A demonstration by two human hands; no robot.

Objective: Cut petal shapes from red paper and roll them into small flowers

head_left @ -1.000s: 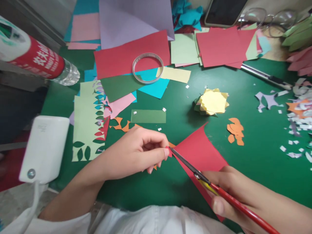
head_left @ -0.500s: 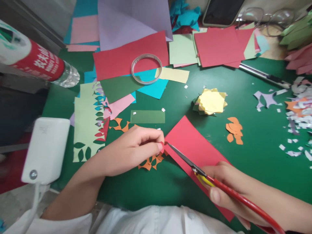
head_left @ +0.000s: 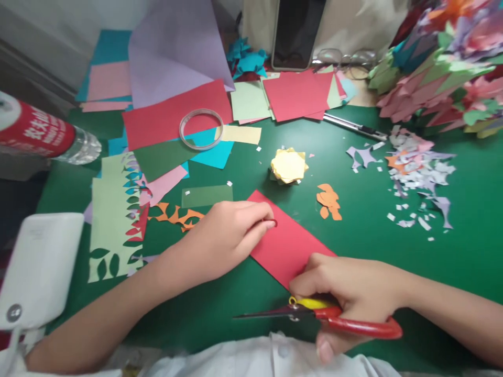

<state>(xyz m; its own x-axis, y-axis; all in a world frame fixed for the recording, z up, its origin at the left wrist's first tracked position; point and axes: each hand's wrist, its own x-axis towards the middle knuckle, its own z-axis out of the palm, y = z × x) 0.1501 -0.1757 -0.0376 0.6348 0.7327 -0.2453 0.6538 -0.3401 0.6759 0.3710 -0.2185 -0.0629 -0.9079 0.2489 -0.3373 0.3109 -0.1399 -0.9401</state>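
Observation:
My left hand [head_left: 236,233] is closed in a pinch on a small red paper piece [head_left: 274,222], held over the corner of a red paper sheet [head_left: 283,238]. My right hand [head_left: 349,293] holds red-handled scissors [head_left: 353,324] with a yellow part by the pivot. Their blades point left, look shut and lie clear of the sheet. The fingers of my right hand touch or overlap the sheet's lower part. Beyond it stands a yellow paper flower [head_left: 288,165], with orange petals [head_left: 329,202] to its right.
Tape ring [head_left: 182,131], cut green sheet [head_left: 106,209] and orange scraps [head_left: 173,215] lie left. A power bank [head_left: 43,267] and bottle [head_left: 43,131] stand at far left. Right are a cutter [head_left: 356,126], paper scraps [head_left: 420,162] and paper flowers [head_left: 451,73]; a phone [head_left: 297,34] leans behind.
The view has shifted right. The scissors have left the sheet's corner by my left hand and turned to point left. My left hand, still pinching the red piece, now lies over the sheet.

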